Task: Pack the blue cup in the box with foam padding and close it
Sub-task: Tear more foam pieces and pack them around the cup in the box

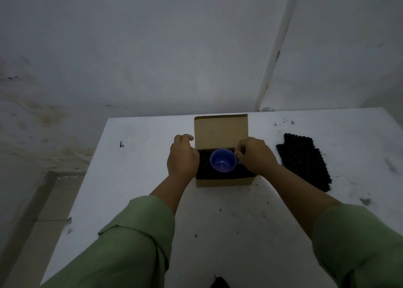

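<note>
A brown cardboard box [224,181] stands on the white table with its lid flap [220,130] raised at the back. Black foam lines its inside. The blue cup [222,160] sits upright in the foam, mouth up. My right hand [255,154] pinches the cup at its right side, where the handle is hidden under my fingers. At the box's left wall, my left hand [183,156] lies against the side with fingers curled near the flap's left edge; how firmly it grips is unclear.
A second black foam sheet [304,161] with a bumpy surface lies on the table [135,156] to the right of the box. The table's left edge drops to a tiled floor. A stained wall stands behind the table.
</note>
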